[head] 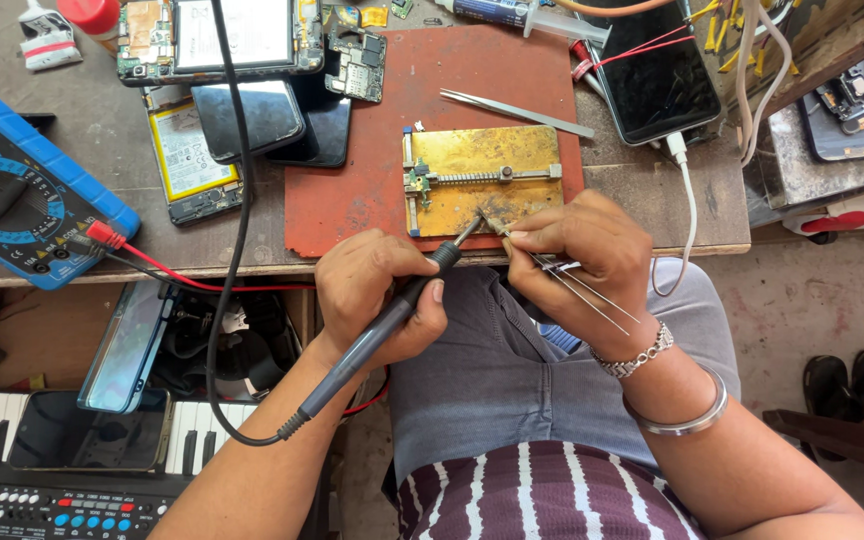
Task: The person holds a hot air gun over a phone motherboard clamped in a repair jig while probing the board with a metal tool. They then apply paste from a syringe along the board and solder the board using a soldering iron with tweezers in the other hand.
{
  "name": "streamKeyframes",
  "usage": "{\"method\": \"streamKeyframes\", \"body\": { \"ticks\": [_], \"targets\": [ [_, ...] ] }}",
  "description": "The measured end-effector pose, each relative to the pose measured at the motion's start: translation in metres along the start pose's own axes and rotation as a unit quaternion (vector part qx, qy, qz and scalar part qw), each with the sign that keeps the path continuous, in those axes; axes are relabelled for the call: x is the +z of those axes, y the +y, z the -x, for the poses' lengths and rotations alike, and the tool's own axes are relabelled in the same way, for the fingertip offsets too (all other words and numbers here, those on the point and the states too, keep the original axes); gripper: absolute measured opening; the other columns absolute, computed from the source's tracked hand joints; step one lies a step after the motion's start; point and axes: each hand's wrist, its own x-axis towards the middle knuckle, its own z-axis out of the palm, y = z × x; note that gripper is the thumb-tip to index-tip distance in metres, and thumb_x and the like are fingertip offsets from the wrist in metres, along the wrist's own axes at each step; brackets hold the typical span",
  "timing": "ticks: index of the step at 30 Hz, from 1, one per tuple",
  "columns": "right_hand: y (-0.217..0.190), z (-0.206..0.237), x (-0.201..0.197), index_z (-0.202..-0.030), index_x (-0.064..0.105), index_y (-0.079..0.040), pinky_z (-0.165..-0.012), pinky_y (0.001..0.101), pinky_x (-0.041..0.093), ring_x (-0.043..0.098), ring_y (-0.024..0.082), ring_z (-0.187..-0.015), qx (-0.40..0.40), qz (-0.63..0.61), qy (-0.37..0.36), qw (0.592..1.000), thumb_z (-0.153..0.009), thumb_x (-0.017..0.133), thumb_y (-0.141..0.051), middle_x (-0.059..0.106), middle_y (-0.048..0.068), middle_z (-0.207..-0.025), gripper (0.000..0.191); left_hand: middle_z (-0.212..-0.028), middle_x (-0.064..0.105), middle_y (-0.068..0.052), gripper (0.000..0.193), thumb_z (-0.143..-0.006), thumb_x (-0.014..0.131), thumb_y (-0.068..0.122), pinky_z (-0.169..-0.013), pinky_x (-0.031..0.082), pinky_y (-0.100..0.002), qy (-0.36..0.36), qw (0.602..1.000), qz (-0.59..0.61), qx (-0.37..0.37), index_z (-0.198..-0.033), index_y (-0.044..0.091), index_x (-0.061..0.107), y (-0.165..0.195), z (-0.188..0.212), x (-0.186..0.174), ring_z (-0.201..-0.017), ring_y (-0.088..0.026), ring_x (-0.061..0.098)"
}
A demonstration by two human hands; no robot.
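Soldering in progress | left hand (372,290) grip pinching soldering iron (392,318) | right hand (587,250) grip pinching tweezers (562,272) | both tips on small part at brass holder (487,180) | board still clamped, joint judged unfinished

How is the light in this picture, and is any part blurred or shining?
Head view: bright, even daylight with soft shadows; the left hand holding the soldering iron and the right hand look sharp; pale glare lies on the black phone screen; edges bend slightly.

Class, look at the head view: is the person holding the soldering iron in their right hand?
No. The left hand grips the soldering iron, while the right hand holds thin wire.
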Motion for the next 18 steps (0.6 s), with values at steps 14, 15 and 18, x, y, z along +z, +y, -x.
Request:
{"method": "streamKeyframes", "body": {
  "ticks": [14, 15, 18],
  "targets": [
    [-0.0016, 0.0005, 0.0013, -0.086, 0.069, -0.005, -0.07, 0.0289, 0.053, 0.068, 0.018, -0.081, 0.045, -0.015, 0.0, 0.999, -0.079, 0.083, 0.002, 0.076, 0.007, -0.094, 0.017, -0.077, 0.067, -0.008, 0.023, -0.075, 0.074, 0.004, -0.063, 0.051, -0.034, 0.008, 1.0, -0.001, -0.001, -0.093, 0.006, 0.06, -0.0014, 0.0017, 0.0014, -0.064, -0.022, 0.064],
    [-0.0015, 0.0003, 0.001, -0.086, 0.07, -0.004, -0.07, 0.029, 0.053, 0.068, 0.018, -0.081, 0.038, -0.016, -0.001, 0.999, -0.079, 0.083, 0.002, 0.076, 0.007, -0.094, 0.017, -0.077, 0.067, -0.008, 0.023, -0.075, 0.074, 0.004, -0.063, 0.051, -0.034, 0.008, 1.0, -0.002, 0.0, -0.093, 0.006, 0.06, -0.0015, 0.0016, 0.0016, -0.065, -0.022, 0.064],
    [-0.0015, -0.0007, 0.0013, -0.087, 0.07, -0.004, -0.07, 0.0298, 0.053, 0.068, 0.018, -0.08, 0.018, -0.018, 0.001, 1.0, -0.079, 0.083, 0.003, 0.075, 0.007, -0.093, 0.017, -0.077, 0.068, -0.008, 0.023, -0.076, 0.075, 0.004, -0.063, 0.051, -0.034, 0.008, 1.0, -0.003, -0.003, -0.093, 0.006, 0.06, -0.0012, 0.0017, 0.0013, -0.064, -0.022, 0.064]
  ]
}}
